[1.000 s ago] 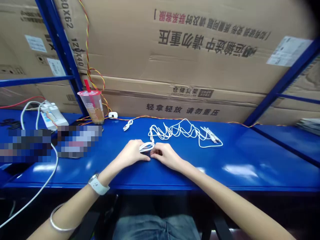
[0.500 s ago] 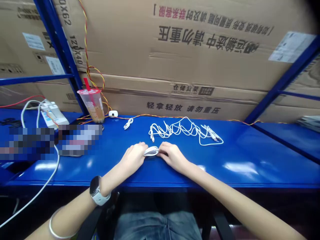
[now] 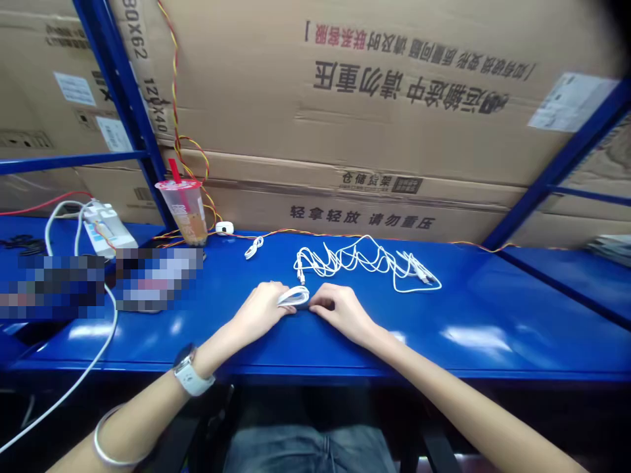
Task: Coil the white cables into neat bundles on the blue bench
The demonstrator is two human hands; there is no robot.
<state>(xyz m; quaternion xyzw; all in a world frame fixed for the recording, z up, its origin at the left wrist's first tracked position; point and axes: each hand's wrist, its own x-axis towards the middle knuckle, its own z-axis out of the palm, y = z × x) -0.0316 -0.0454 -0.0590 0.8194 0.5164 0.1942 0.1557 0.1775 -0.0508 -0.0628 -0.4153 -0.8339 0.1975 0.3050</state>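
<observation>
My left hand (image 3: pixel 261 309) is closed around a coiled white cable (image 3: pixel 294 295), whose loops stick out past the fingers toward the right. Close beside the coil, my right hand (image 3: pixel 342 312) has thumb and forefinger pinched together. A small dark strip shows between the two hands, too indistinct to name, and I cannot make out what the right fingertips hold. Beyond the hands lies a loose, tangled heap of white cables (image 3: pixel 365 257) with plugs at its ends. A small bundled white cable (image 3: pixel 254 247) rests to the left of it.
At the back left stand a drink cup (image 3: pixel 185 213) with a red straw and a small white case (image 3: pixel 224 228). A white power strip (image 3: pixel 109 230) and blurred-out items lie farther left on the blue table (image 3: pixel 493 295). Cardboard boxes (image 3: pixel 276 131) and blue posts rise behind.
The cable coil in my left hand has shifted slightly left and tilted. My right fingertips have come a little away from it, and a dark strip now shows in the gap.
</observation>
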